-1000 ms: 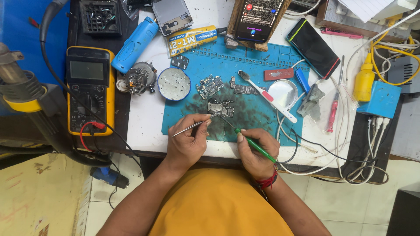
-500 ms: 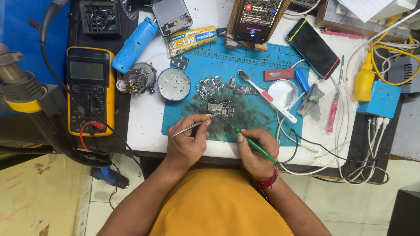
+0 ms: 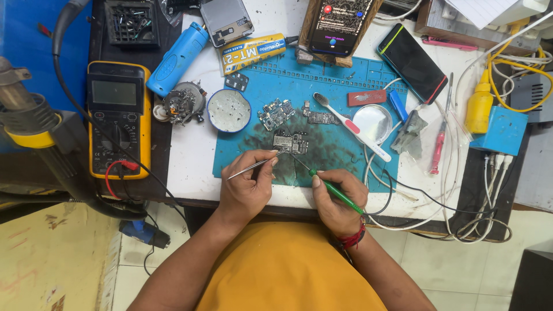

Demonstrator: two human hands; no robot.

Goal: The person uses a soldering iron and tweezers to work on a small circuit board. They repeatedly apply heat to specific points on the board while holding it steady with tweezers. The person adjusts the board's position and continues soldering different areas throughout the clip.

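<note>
Left hand (image 3: 246,193) fingers pinch tweezers (image 3: 253,166) on the circuit board (image 3: 291,141); right hand (image 3: 337,198) grips the soldering iron (image 3: 331,187); keep both wrists braced

White bench (image 3: 190,167) carries blue work mat (image 3: 340,86), yellow multimeter (image 3: 118,118), round tin (image 3: 228,110), possibly solder-filled.

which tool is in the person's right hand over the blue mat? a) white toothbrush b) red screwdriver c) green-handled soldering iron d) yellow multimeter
c: the right hand grips a green-handled soldering iron whose tip points at the small circuit board on the blue mat, while the left hand holds metal tweezers toward the same board.
</note>
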